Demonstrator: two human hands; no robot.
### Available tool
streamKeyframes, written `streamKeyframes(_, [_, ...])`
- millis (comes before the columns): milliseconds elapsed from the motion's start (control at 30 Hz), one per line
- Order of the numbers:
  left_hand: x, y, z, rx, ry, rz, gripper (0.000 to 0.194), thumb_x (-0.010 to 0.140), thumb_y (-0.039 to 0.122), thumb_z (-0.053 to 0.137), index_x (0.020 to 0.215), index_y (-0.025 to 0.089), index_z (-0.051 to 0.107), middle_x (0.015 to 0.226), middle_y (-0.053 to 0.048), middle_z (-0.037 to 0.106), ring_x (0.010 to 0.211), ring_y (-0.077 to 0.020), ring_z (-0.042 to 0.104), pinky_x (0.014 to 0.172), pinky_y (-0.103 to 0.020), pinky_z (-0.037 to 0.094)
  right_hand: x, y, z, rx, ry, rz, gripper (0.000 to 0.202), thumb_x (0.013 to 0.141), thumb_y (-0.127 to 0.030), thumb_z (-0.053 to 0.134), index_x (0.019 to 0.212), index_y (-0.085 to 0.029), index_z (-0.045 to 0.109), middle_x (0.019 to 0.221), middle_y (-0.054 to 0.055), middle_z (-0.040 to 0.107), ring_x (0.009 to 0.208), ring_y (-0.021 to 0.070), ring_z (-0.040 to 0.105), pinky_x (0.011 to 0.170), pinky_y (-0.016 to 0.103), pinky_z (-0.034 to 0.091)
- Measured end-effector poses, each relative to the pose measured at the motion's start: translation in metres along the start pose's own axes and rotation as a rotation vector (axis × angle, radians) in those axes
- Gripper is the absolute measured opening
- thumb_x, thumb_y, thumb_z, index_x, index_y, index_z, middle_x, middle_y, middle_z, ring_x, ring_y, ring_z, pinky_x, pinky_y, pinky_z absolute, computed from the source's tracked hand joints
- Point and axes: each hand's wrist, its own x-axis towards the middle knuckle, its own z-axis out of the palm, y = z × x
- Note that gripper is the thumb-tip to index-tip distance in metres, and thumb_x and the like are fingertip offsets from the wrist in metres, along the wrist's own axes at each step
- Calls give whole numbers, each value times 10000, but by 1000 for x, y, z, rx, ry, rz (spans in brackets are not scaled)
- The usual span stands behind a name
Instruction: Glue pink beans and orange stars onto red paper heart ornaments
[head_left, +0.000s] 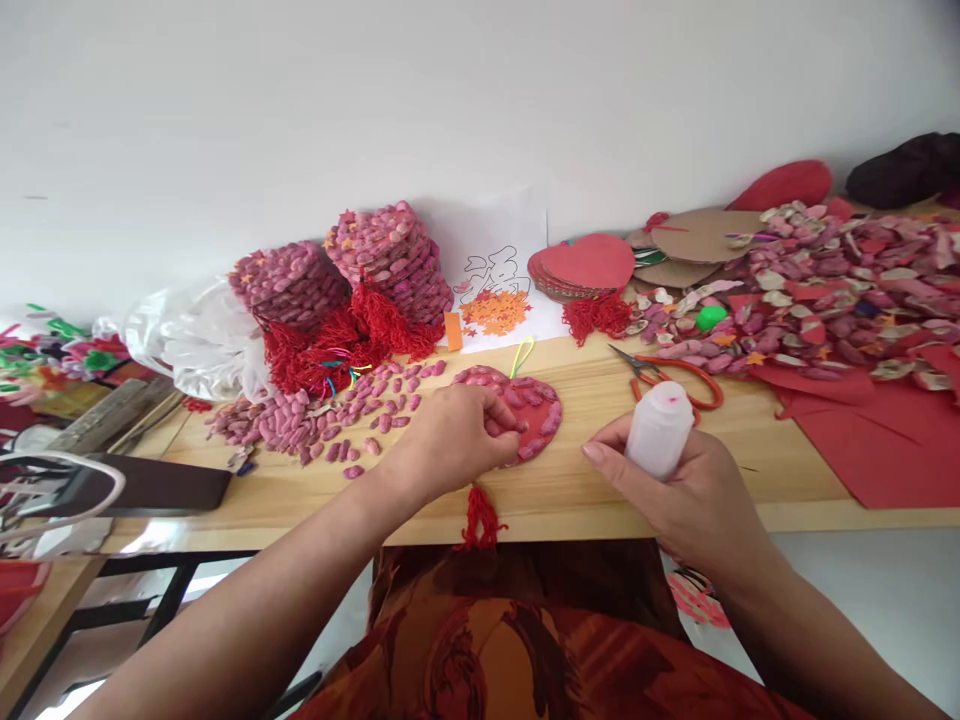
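A red heart-shaped piece [531, 425] lies in front of me, with pink-dyed peanuts [480, 374] set along its edge. It has a yellow-green loop [523, 355] at the top and a red tassel [481, 515] at the bottom. My left hand [469, 430] is over its left side, thumb and fingers pinched on what looks like a pink peanut, mostly hidden. To the right, my right hand [686, 490] is wrapped around a white plastic glue bottle [660, 432], held with its base up; its tip is out of sight.
Loose peanuts [281, 420] lie at left, below stacked peanut-covered pieces [386, 260] with red tassels. Orange stars [495, 313] rest on a white sheet [487, 230]. Orange-handled scissors [709, 385], red hearts [589, 262] and a large heap of peanut shells [847, 280] are at right.
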Motion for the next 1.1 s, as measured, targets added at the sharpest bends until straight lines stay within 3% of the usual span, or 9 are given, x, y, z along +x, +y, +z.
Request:
streamKeyframes(267, [-4,14,7,240,77,21,118,751,300,636,685,210,676,665,-10,676,598,-161,577,558,-278,344,-1,6,-4,0,-72,-63,234,842,-434,668,757,-217,662,707,20,660,641,180,588,537,282,422])
streamKeyframes(533, [-4,25,12,391,110,17,245,784,346,637,594,205,575,590,-16,603,535,-158,497,521,-286,258,-5,3,-7,43,-71,-60,229,840,-436,656,740,-231,632,709,20,657,656,193,601,535,294,418])
streamKeyframes(700, [-6,26,13,434,115,2,248,828,368,619,653,193,630,634,-34,642,562,-161,534,537,-282,278,-4,4,-8,66,-75,-53,219,830,-425,665,739,-229,627,712,17,657,652,186,593,546,286,424])
streamKeyframes(967, [-13,8,-7,290,162,172,118,872,210,606,854,206,723,870,-26,734,814,-190,634,758,-302,442,-5,2,-9,89,-54,-33,239,815,-424,676,715,-209,648,704,35,657,640,184,578,538,274,429])
streamKeyframes(1100, [-14,-4,-4,217,162,357,213,884,106,562,976,208,724,989,-39,722,961,-198,616,886,-328,457,-6,-2,-7,75,-45,-11,241,805,-438,678,718,-215,659,697,36,659,619,189,578,519,277,429])
